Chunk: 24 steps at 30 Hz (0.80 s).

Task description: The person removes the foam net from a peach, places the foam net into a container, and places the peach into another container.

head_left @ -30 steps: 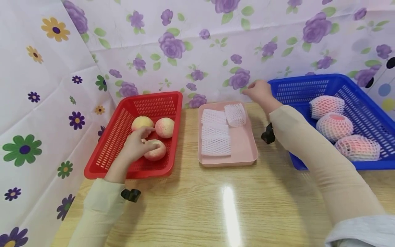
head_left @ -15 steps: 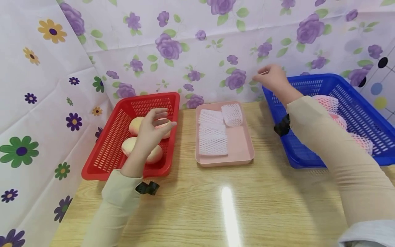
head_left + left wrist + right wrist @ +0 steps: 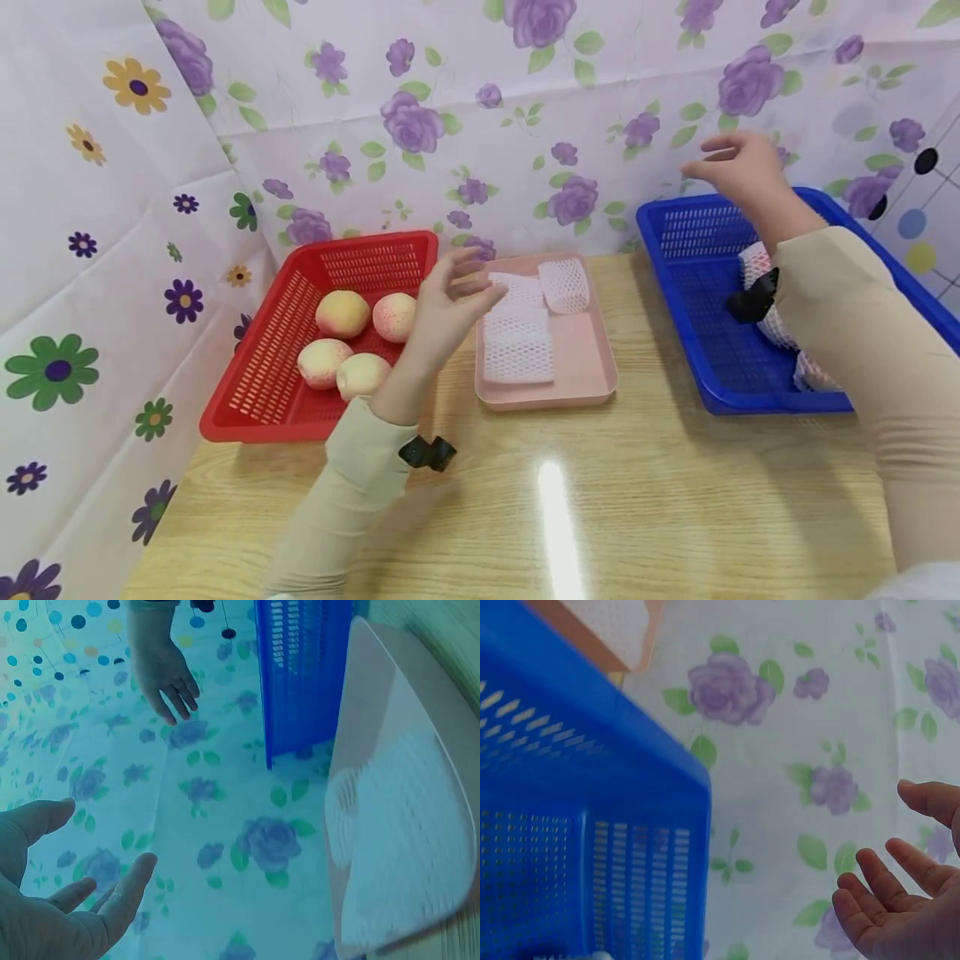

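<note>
My left hand point(image 3: 447, 315) hovers between the red basket point(image 3: 255, 354) and the pink tray point(image 3: 588, 358), its fingers parted and holding nothing. White foam fruit nets point(image 3: 517, 346) lie flat at the tray's left, and another net point(image 3: 564, 286) sits at its back right. Above the back of the blue basket point(image 3: 693, 321), my right hand point(image 3: 745, 169) is raised with bare, spread fingers. Peaches in foam nets point(image 3: 756, 260) lie in that basket, partly hidden by the right arm. Several bare peaches point(image 3: 342, 313) rest in the red basket. Both wrist views show relaxed, unfilled hands.
A wood-grain table point(image 3: 600, 500) bears the baskets and tray. A floral cloth point(image 3: 450, 167) hangs right behind them, and another flower-printed cloth point(image 3: 90, 292) borders the left side. Both baskets have raised rims.
The left hand has left the peaches in the red basket and moved right toward the tray. The right hand has moved right and up, over the blue basket.
</note>
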### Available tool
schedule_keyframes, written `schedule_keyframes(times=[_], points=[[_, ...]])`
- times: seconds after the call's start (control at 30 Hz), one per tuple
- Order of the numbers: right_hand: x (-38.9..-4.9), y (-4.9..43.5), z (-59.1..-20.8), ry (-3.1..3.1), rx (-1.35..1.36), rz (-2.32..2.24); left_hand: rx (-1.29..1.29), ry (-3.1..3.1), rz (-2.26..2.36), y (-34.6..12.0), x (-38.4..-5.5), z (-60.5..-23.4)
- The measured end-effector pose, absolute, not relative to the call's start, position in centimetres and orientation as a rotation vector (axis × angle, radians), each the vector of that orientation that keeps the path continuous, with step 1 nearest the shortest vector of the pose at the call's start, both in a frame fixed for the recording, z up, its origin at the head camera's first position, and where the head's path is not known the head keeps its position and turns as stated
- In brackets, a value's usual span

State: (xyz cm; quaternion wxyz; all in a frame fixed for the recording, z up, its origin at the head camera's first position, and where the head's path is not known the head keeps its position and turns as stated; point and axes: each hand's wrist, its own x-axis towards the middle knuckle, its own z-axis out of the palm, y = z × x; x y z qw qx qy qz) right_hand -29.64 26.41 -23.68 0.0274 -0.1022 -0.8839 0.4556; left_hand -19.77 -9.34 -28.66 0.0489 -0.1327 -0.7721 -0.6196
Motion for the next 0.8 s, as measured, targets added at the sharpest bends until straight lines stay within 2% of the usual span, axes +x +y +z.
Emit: schedule_keyframes(times=[0.4,0.8], points=[[-29.1,31.8,-26.3,-2.562,-0.496,1.479,-0.445,-2.345,-2.185,-3.9,-19.3,-30.6],[-27.7,34.9,-28.4,-2.662,-0.582,1.418,-0.440,-2.282,-2.414,-0.7,-18.7,-31.8]])
